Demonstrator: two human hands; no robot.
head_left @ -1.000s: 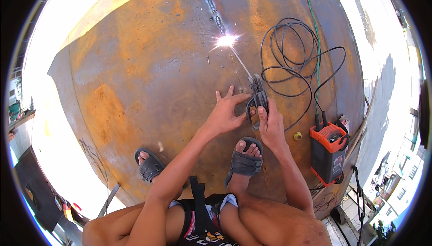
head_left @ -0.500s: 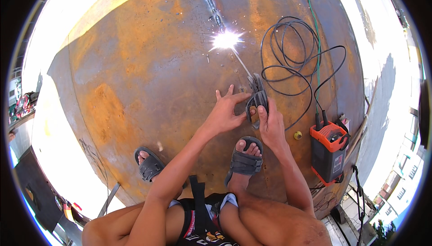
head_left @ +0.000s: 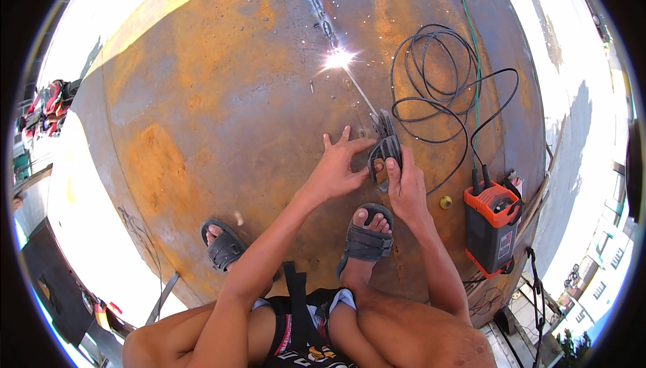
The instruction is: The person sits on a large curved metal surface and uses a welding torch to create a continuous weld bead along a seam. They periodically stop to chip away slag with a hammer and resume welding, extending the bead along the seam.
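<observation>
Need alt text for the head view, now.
Right hand grips a black rod holder, left hand touching it, its rod making a bright spark on rusty metal; looped cable and an orange-and-black machine at right.

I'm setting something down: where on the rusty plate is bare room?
Rusty plate: mostly bare patch left of the weld bead and left hand, above the left sandal. Crowded: right, with coiled cable and orange-black machine.

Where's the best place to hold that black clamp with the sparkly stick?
Hold the clamp by its chunky handle, probably from the right, where the right hand grips it. The thin rod points away from there, with bright sparks at its far tip.
</observation>
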